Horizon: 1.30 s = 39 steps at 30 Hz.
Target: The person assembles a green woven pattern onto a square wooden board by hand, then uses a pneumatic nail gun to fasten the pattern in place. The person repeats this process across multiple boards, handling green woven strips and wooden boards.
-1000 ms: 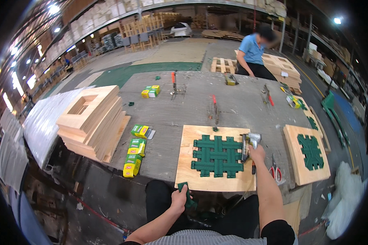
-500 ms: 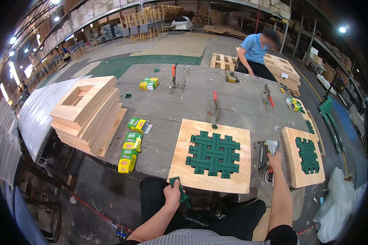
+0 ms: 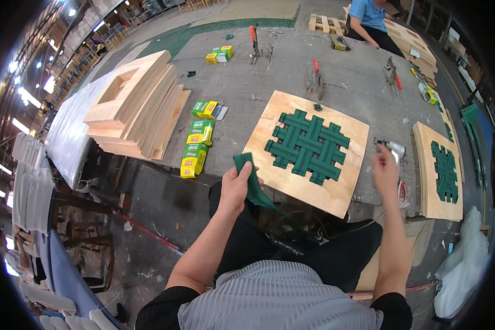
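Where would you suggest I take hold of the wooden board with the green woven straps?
I'd grip the wooden board by its bare near edge, coming from the seated person's side, thumbs above and fingers beneath: that edge appears to jut past the table, and the green woven straps leave a plain border there.

Co-worker [image 3: 368, 15] near slatted pallet [image 3: 324, 23]
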Tool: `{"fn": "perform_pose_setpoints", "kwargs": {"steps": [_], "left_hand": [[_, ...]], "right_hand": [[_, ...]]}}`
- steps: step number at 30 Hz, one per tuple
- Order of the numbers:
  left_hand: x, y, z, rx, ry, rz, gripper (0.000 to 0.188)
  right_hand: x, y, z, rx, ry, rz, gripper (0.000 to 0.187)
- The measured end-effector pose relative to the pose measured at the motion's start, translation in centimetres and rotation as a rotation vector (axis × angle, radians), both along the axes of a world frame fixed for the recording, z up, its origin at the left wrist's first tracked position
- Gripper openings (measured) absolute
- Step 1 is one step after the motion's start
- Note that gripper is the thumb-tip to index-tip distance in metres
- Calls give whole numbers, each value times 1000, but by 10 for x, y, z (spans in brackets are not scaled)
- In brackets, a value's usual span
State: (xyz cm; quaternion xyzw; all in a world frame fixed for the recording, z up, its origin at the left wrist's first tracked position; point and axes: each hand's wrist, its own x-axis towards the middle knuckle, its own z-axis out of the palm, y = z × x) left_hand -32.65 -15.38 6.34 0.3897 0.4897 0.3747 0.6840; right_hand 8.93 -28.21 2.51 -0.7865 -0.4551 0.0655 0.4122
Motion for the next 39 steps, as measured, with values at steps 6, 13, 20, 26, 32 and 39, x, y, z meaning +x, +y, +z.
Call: {"fn": "perform_pose_setpoints", "kwargs": {"steps": [6, 13, 20, 26, 32, 39], "left_hand": [[44, -33, 68, 128, -311, -169, 29], [35, 17, 65, 399, -203, -29, 26], [102, 72, 78, 531, 17, -114, 19], [176, 89, 131, 769, -163, -138, 15], [160, 101, 72, 432, 11, -224, 11], [159, 63, 34, 175, -38, -579, 14]], "right_hand": [[-216, -2, 20, 23, 554, 752, 23], [-206, -52, 6, -189, 1123, 753, 18], [-150, -110, 49, -12, 1297, 688, 21], [-157, -119, 33, -42, 1223, 697, 20], [-115, -142, 21, 58, 1194, 203, 13], [-85, -142, 1, -205, 776, 218, 53]]}}
